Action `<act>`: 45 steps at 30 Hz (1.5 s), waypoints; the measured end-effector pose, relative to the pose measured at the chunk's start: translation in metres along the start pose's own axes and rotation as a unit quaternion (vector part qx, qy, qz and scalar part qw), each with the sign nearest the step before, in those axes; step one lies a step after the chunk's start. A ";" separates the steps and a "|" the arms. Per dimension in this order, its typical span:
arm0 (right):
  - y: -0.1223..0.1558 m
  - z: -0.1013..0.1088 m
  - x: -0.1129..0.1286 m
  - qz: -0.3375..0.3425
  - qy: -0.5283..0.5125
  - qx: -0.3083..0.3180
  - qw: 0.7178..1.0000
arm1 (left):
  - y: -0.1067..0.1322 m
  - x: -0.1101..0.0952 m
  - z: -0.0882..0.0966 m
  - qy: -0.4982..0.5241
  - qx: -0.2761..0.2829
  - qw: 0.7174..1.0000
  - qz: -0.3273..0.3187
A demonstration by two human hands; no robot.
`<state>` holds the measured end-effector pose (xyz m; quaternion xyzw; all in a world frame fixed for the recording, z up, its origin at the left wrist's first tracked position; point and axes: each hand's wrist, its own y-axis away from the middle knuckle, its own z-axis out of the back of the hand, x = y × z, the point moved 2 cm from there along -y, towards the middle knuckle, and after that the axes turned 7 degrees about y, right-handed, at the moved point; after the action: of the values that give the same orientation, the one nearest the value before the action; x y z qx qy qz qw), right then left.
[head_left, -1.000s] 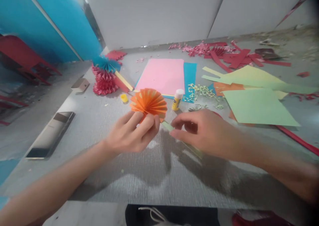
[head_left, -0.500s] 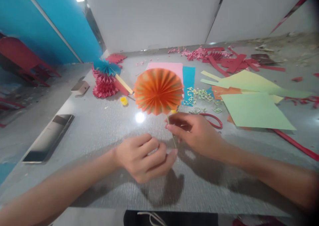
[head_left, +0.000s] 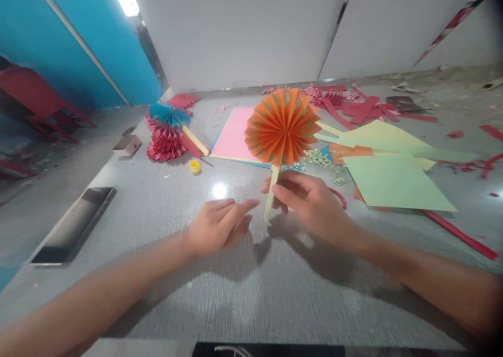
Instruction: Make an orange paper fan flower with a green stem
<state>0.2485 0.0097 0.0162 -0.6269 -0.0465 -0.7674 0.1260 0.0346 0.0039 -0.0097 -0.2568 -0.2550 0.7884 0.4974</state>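
Right hand: grip closed on the stick, with the orange paper fan upright over mid-table, further right and far than 0.5 s ago. Left hand has uncurled: grip open, empty, just left of the stick.

A phone, yellow cap and green sheet lie apart.

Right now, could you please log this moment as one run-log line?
right hand: holds orange paper fan up by stick | left hand: open, just left of stick | green paper sheet: on table
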 end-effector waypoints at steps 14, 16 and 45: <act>0.006 0.001 0.007 0.091 0.174 -0.023 0.980 | 0.004 0.016 -0.015 0.033 0.118 0.984 0.132; 0.007 0.000 0.006 0.115 0.226 -0.026 0.967 | 0.004 0.016 -0.016 0.023 0.125 0.981 0.143; 0.016 -0.023 -0.004 0.040 0.161 0.056 0.985 | 0.000 0.048 0.003 0.325 -0.204 0.842 0.378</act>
<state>0.2310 -0.0102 0.0057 -0.4888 -0.0438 -0.8486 0.1976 0.0144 0.0475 -0.0143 -0.6705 -0.1170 0.7169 0.1510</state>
